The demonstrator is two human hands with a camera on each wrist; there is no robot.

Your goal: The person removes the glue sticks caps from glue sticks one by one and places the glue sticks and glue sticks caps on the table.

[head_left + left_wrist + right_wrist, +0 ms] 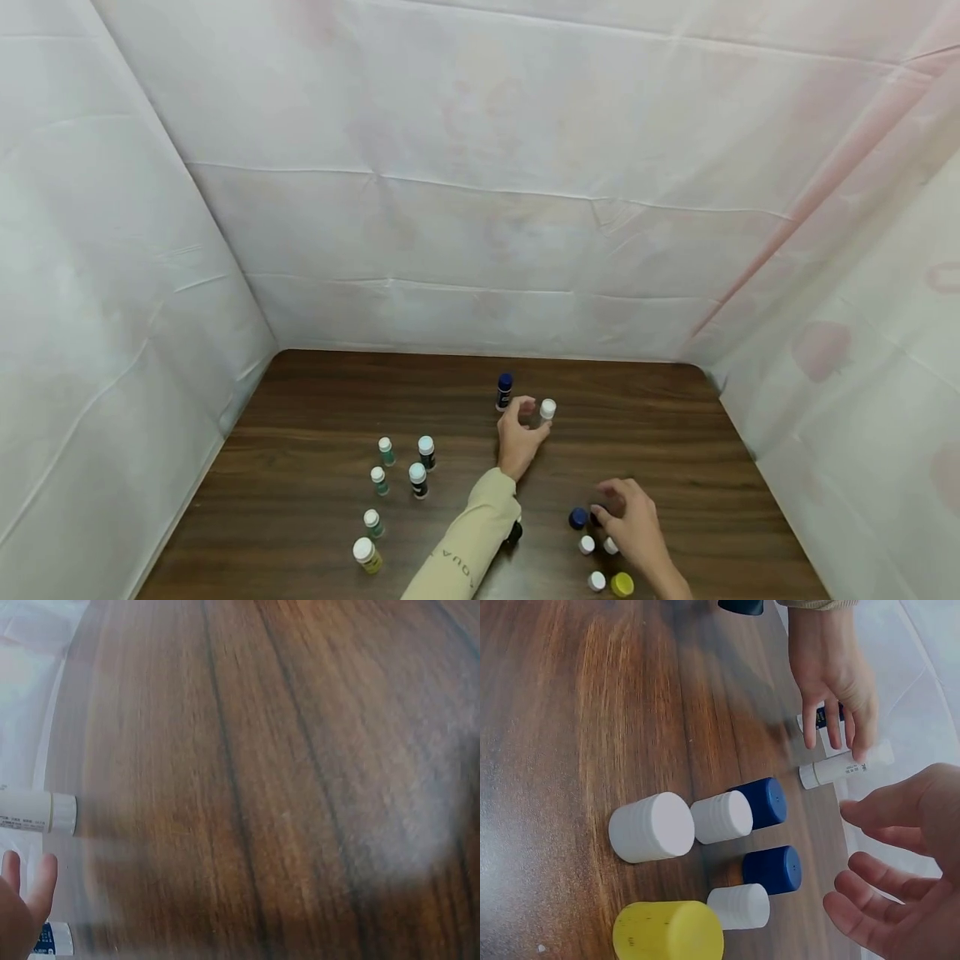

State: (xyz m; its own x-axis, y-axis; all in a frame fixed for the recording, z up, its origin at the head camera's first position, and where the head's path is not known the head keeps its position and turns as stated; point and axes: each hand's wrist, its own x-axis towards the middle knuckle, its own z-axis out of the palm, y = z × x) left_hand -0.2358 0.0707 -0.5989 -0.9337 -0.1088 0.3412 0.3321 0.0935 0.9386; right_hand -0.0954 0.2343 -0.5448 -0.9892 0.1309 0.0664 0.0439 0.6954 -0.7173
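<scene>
Toward the back of the table, my left hand (520, 437) reaches out with fingers spread, its thumb and fingertips right beside a small white bottle (547, 412). A dark blue bottle (504, 392) stands just left of those fingers. In the right wrist view, the extended left fingers overlap the white bottle (836, 769). My right hand (633, 521) hovers over a group of loose caps with fingers loosely bent and nothing between them. These are two blue caps (772, 870), three white caps (652, 827) and one yellow cap (667, 931).
On the left stand several white-capped bottles: small green ones (380, 483), dark ones (427, 454) and a yellow one (367, 557). White cloth (480, 233) walls rise behind and at both sides of the dark wooden table (315, 417).
</scene>
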